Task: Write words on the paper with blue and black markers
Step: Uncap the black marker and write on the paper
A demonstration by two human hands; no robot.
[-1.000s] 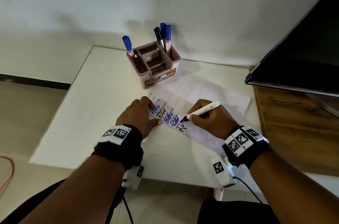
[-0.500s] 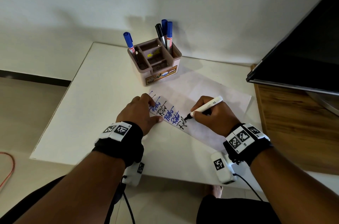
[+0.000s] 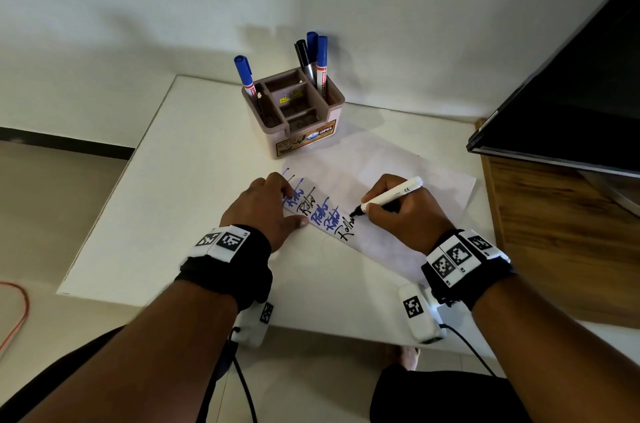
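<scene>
White matte worktop point(image 3: 166, 214); its near edge is partly hidden by both forearms. Thin white paper point(image 3: 398, 176) lies skewed at centre-right, lines of blue and black handwriting hard to read. Left hand point(image 3: 263, 211) flat, fingers spread, pressing the paper's left end and covering some words. Right hand point(image 3: 405, 214) closed around a white-barrelled black marker point(image 3: 391, 197), tip touching the paper. Far: brown plastic compartment holder point(image 3: 298, 117) with capped markers upright.
</scene>
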